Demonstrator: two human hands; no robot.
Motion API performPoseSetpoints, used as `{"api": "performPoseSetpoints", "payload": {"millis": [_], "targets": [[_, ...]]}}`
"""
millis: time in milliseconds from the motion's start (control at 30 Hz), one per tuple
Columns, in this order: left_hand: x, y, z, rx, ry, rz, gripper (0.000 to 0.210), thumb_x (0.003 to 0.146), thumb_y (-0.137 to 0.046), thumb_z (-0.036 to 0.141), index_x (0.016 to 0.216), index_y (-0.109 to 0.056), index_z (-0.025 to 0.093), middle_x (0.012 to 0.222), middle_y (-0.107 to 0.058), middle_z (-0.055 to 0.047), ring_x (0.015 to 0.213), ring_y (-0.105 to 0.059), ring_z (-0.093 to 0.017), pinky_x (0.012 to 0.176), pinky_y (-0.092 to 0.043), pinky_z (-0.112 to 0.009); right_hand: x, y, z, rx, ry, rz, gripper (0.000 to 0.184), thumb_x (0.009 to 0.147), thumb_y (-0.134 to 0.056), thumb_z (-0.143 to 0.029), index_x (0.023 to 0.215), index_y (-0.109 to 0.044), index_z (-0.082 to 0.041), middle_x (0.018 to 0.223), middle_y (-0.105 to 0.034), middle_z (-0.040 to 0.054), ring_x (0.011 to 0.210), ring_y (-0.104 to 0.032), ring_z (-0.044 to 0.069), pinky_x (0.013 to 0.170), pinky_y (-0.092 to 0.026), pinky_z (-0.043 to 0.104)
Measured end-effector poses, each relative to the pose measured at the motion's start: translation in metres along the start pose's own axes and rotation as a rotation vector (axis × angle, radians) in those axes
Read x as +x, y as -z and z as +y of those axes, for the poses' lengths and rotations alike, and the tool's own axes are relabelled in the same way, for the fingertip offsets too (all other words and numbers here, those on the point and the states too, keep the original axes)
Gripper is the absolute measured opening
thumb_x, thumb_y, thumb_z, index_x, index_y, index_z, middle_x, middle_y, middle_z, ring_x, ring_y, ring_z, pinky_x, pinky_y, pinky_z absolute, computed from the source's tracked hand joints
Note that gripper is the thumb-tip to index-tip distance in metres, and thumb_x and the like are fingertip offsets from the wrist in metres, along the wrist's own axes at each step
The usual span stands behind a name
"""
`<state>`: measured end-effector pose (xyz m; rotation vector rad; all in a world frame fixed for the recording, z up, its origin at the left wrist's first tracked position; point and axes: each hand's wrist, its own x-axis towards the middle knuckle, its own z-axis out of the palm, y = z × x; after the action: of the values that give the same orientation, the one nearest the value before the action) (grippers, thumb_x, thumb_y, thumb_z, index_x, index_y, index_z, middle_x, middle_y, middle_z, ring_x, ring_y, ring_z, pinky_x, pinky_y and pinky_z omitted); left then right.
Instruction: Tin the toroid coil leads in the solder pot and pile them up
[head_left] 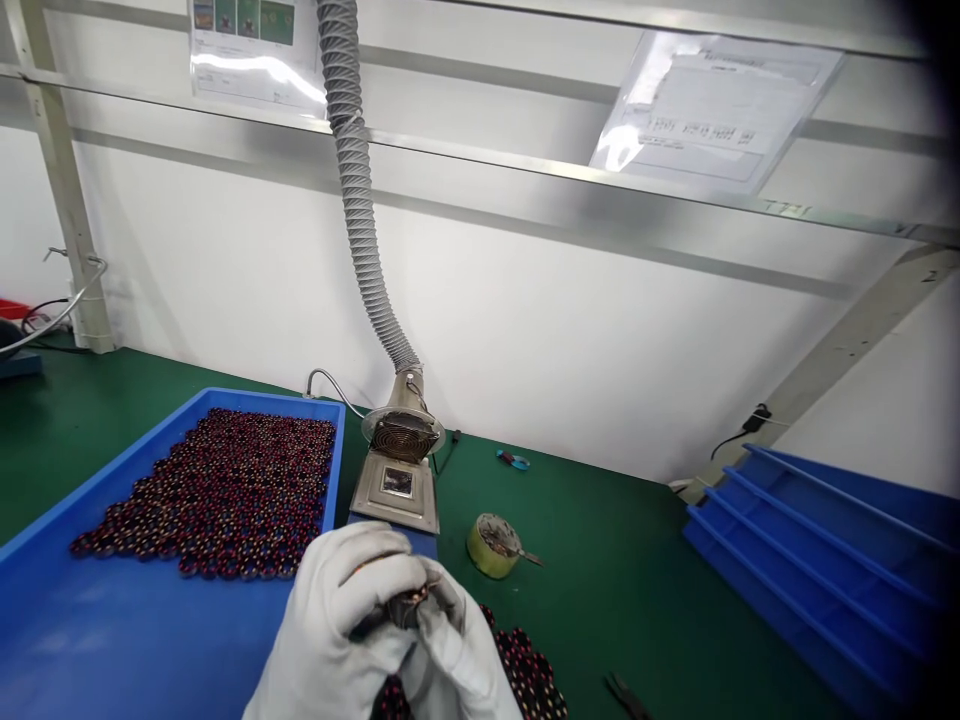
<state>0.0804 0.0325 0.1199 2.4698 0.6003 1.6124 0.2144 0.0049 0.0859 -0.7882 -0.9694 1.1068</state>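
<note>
Both of my hands wear white gloves and meet at the bottom middle of the head view. My left hand has its fingers bent around a small dark coil part with copper-coloured wire showing. From the other side, my right hand pinches the same part, its fingertips greyed. The gloves hide much of the part. More small dark round parts with pink and gold dots lie on the bench beside and below my hands, partly covered by them.
A blue tray holds many similar parts at left. Ahead stands a metal pot with a square well under a ribbed hose. A yellowish tin, blue-handled cutters, dark pliers and stacked blue trays sit rightward.
</note>
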Motion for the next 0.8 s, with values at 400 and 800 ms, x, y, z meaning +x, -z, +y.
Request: {"api": "performPoseSetpoints", "payload": {"millis": [400,800], "targets": [[0.000,0.004,-0.011,-0.640,0.451,0.053,0.021,0.079,-0.058,0.039,0.069,-0.068,0.024,0.074,-0.070,-0.001,0.081,-0.064,-0.019,0.077,-0.051,-0.029,0.004,0.007,0.004,0.031,-0.051,-0.021,0.035,0.047,-0.082,-0.043,0.072,-0.070,-0.023,0.071,-0.070,0.0056,0.066,-0.065,0.022,0.063,-0.053,0.037],[-0.005,0.000,0.001,-0.931,0.749,0.191,0.018,0.061,-0.063,0.005,0.067,-0.072,0.019,0.071,-0.072,-0.001,0.071,-0.065,-0.016,0.066,-0.053,-0.021,0.011,0.006,-0.004,0.059,-0.240,-0.130,0.030,0.051,-0.078,-0.050,0.067,-0.073,-0.025,0.066,-0.071,0.0039,0.063,-0.066,0.020,0.070,-0.054,0.038]]}}
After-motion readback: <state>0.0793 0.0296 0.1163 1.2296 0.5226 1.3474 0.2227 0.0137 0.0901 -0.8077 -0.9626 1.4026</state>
